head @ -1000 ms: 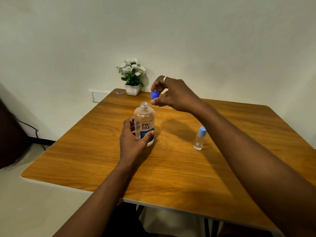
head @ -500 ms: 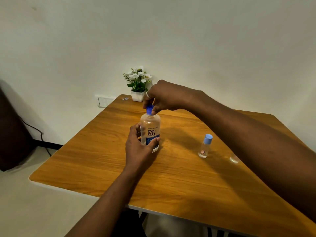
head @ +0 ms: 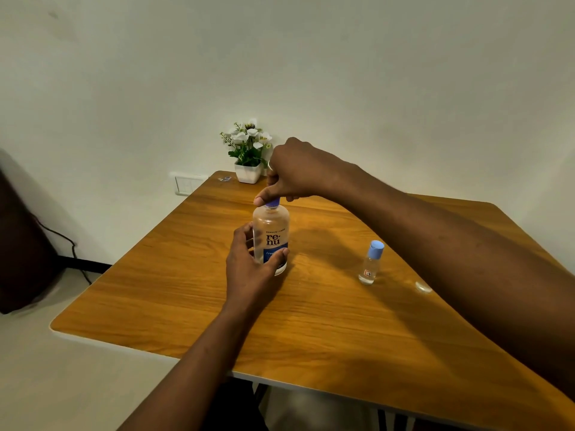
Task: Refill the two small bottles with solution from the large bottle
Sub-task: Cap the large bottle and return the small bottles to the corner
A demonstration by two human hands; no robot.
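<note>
Glossy wood-grain tabletop (head: 155,290) carries everything. Mid-table, the left hand (head: 249,265) wraps the clear, cylindrical large bottle (head: 271,234), which stands upright; the right hand (head: 295,175) pinches the blue cap (head: 273,203) on its neck. Further right stands one small bottle (head: 370,265), clear, blue-capped, untouched.

Glossy wood-grain table (head: 311,321), clear smooth plastic large bottle (head: 271,225), matt plastered wall (head: 311,73).

The left hand (head: 249,269) is extended forward and wrapped round the lower part of the large bottle (head: 271,231). The right hand (head: 295,172) is held above, knuckles up, with the blue cap (head: 273,203) pinched between thumb and fingers.
</note>
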